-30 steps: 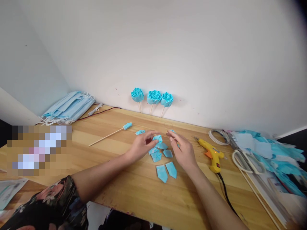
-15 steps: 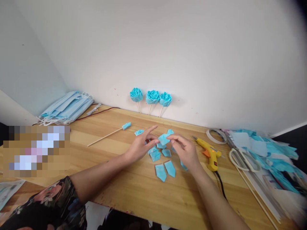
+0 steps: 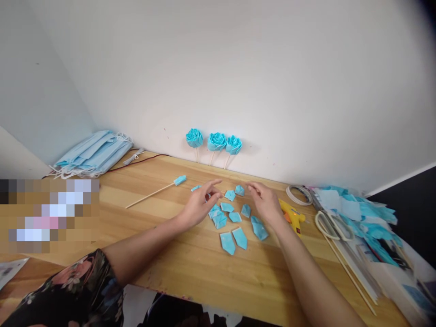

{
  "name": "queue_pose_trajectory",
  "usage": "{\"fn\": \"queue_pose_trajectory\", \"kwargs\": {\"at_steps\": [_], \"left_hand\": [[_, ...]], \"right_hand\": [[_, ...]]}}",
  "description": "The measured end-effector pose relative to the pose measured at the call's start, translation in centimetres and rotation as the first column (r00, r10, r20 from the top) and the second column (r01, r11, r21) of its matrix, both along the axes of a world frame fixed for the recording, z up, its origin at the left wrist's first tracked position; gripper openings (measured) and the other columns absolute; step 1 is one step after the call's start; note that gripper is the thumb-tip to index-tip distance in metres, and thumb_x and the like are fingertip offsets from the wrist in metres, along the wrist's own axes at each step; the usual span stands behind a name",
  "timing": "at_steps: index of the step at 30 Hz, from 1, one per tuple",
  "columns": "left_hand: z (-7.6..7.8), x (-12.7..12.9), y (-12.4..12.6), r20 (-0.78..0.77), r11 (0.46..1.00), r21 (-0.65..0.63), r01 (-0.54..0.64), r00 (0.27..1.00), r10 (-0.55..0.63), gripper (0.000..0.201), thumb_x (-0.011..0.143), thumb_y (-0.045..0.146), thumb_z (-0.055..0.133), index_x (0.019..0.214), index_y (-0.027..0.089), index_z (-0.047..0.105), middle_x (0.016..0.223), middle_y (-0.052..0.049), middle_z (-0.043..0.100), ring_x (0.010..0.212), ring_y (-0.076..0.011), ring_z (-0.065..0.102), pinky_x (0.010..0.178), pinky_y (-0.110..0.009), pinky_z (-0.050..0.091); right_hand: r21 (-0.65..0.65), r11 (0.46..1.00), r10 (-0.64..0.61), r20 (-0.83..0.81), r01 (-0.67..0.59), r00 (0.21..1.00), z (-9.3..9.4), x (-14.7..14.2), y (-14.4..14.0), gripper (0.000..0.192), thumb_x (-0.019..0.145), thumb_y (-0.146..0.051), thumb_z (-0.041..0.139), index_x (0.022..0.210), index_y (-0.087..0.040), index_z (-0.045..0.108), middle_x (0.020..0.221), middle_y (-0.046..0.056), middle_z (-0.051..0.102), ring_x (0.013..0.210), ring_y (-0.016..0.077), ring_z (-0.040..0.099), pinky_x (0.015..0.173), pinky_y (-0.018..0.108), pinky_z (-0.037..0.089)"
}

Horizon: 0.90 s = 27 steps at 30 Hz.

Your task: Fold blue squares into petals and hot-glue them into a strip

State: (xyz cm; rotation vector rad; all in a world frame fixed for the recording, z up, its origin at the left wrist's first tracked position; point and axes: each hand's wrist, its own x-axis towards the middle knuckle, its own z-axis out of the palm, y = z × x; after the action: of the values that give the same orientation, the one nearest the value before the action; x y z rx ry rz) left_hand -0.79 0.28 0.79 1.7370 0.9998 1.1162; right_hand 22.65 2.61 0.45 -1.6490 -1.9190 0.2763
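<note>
Petal pieces [image 3: 235, 218]: the one I held between both hands half a second ago now lies back with the loose cluster on the table [image 3: 190, 272]. My left hand [image 3: 199, 204] and right hand [image 3: 267, 202] hover over the cluster, fingers loosely spread, holding nothing. Glue gun [image 3: 293, 215]: right of the cluster, partly behind my right hand. Skewer [image 3: 153, 193]: left. Three roses [image 3: 214, 141]: beyond, against the wall.

Wooden table [image 3: 190, 268], blue petal pieces [image 3: 235, 218], glue gun [image 3: 292, 215], scissors [image 3: 332, 225]
</note>
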Motion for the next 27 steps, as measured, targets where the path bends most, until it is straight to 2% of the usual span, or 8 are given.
{"fn": "queue_pose_trajectory", "kwargs": {"at_steps": [2, 5, 10, 14, 18, 20, 24, 27], "left_hand": [[-0.1, 0.0, 0.0, 0.012, 1.0, 0.015, -0.001, 1.0, 0.0, 0.041, 0.088, 0.025, 0.047, 0.127, 0.012, 0.048, 0.089, -0.006, 0.07, 0.077, -0.0138, 0.06, 0.068, -0.025, 0.043], [-0.3, 0.0, 0.0, 0.016, 0.999, 0.049, -0.003, 1.0, 0.003, 0.039, 0.087, 0.024, 0.047, 0.125, 0.013, 0.05, 0.087, -0.005, 0.069, 0.074, -0.0131, 0.06, 0.067, -0.024, 0.043], [-0.1, 0.0, 0.0, -0.004, 0.997, 0.079, 0.005, 1.0, -0.005, 0.038, 0.087, 0.022, 0.046, 0.124, 0.013, 0.052, 0.085, -0.004, 0.069, 0.071, -0.0124, 0.059, 0.066, -0.024, 0.043], [0.0, -0.1, 0.0, -0.022, 0.997, 0.071, -0.017, 1.0, 0.019, 0.038, 0.086, 0.022, 0.047, 0.122, 0.013, 0.054, 0.085, -0.004, 0.069, 0.071, -0.0126, 0.058, 0.066, -0.024, 0.043], [0.1, -0.1, 0.1, -0.027, 0.998, 0.054, -0.03, 0.999, 0.032, 0.036, 0.085, 0.023, 0.049, 0.119, 0.014, 0.058, 0.085, -0.004, 0.069, 0.072, -0.0126, 0.057, 0.066, -0.024, 0.043], [0.2, -0.1, 0.2, -0.027, 0.998, 0.044, -0.035, 0.999, 0.036, 0.034, 0.086, 0.027, 0.051, 0.117, 0.015, 0.06, 0.085, -0.003, 0.069, 0.07, -0.0124, 0.057, 0.066, -0.023, 0.042], [0.3, 0.0, 0.1, -0.024, 1.0, 0.0, 0.004, 1.0, -0.004, 0.039, 0.084, 0.036, 0.057, 0.117, 0.016, 0.061, 0.082, -0.002, 0.068, 0.068, -0.012, 0.055, 0.064, -0.023, 0.041], [0.1, 0.1, 0.1, -0.001, 0.996, -0.045, 0.072, 0.997, -0.072, 0.04, 0.08, 0.04, 0.061, 0.111, 0.015, 0.065, 0.08, -0.002, 0.067, 0.066, -0.0113, 0.052, 0.062, -0.022, 0.04]], "right_hand": [[-0.079, 0.996, -0.043, 0.113, 0.052, 0.993, 0.2, 0.4, 0.9, 0.032, 0.092, -0.028, 0.041, 0.112, -0.022, 0.065, 0.116, 0.007, 0.068, 0.106, 0.0213, 0.061, 0.089, 0.032, 0.043], [-0.17, 0.98, -0.072, 0.202, 0.107, 0.977, -0.1, 0.6, 2.5, 0.029, 0.091, -0.026, 0.044, 0.104, -0.022, 0.069, 0.107, 0.008, 0.071, 0.098, 0.0225, 0.063, 0.08, 0.03, 0.043], [-0.248, 0.959, -0.095, 0.184, 0.14, 0.978, -1.0, 0.6, 4.6, 0.018, 0.082, -0.029, 0.055, 0.076, -0.021, 0.069, 0.078, 0.005, 0.073, 0.07, 0.0185, 0.063, 0.06, 0.026, 0.038], [-0.241, 0.962, -0.104, 0.107, 0.127, 0.989, -1.0, 0.6, 4.7, 0.014, 0.075, -0.024, 0.059, 0.063, -0.02, 0.063, 0.063, 0.001, 0.068, 0.058, 0.0155, 0.058, 0.055, 0.026, 0.036], [-0.113, 0.984, -0.145, -0.027, 0.141, 0.989, 0.3, -0.3, 2.4, 0.019, 0.082, -0.035, 0.052, 0.077, -0.019, 0.062, 0.079, 0.004, 0.069, 0.073, 0.0176, 0.061, 0.065, 0.028, 0.042], [-0.042, 0.992, -0.122, -0.127, 0.118, 0.984, 1.1, -1.1, 0.7, 0.024, 0.084, -0.041, 0.05, 0.08, -0.02, 0.06, 0.082, 0.003, 0.069, 0.076, 0.0171, 0.061, 0.069, 0.028, 0.044], [0.045, 0.999, 0.02, -0.527, 0.004, 0.85, 2.2, -2.7, -1.9, 0.022, 0.077, -0.041, 0.064, 0.078, -0.02, 0.06, 0.075, 0.002, 0.067, 0.07, 0.0164, 0.06, 0.068, 0.029, 0.047], [0.008, 0.997, 0.064, -0.662, -0.078, 0.747, 2.0, -3.8, -2.7, 0.026, 0.076, -0.038, 0.068, 0.094, -0.021, 0.061, 0.081, 0.002, 0.068, 0.075, 0.016, 0.062, 0.071, 0.029, 0.048]]}}
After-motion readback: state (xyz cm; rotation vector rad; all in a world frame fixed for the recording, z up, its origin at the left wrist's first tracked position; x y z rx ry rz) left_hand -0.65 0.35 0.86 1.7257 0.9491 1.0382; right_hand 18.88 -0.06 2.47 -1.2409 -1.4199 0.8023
